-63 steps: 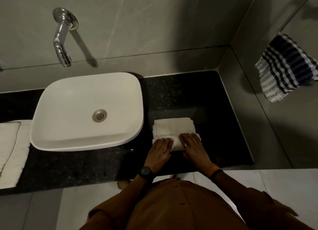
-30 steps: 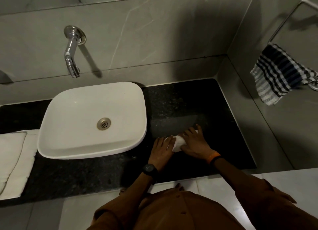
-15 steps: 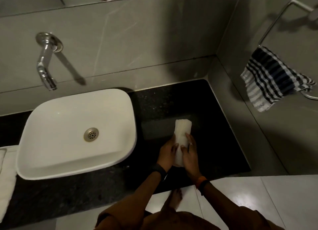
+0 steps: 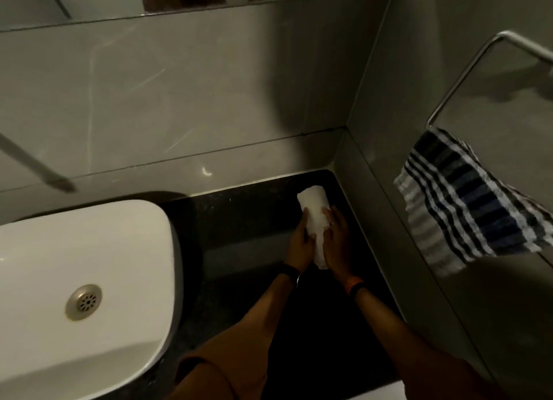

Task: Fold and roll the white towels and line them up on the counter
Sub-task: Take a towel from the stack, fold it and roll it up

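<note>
A rolled white towel (image 4: 314, 211) lies lengthwise on the black counter (image 4: 239, 220), its far end close to the back right corner. My left hand (image 4: 301, 243) grips its left side and my right hand (image 4: 337, 244) grips its right side, both around the near half of the roll. The near end of the roll pokes out between my wrists.
A white basin (image 4: 74, 286) fills the left of the counter. Grey tiled walls close off the back and the right. A blue-and-white striped cloth (image 4: 460, 202) hangs from a metal rail (image 4: 466, 70) on the right wall. A mirror edge runs along the top.
The towel went from half rolled crosswise to a finished roll turned lengthwise. Both hands have carried it away from the front edge toward the back right corner.
</note>
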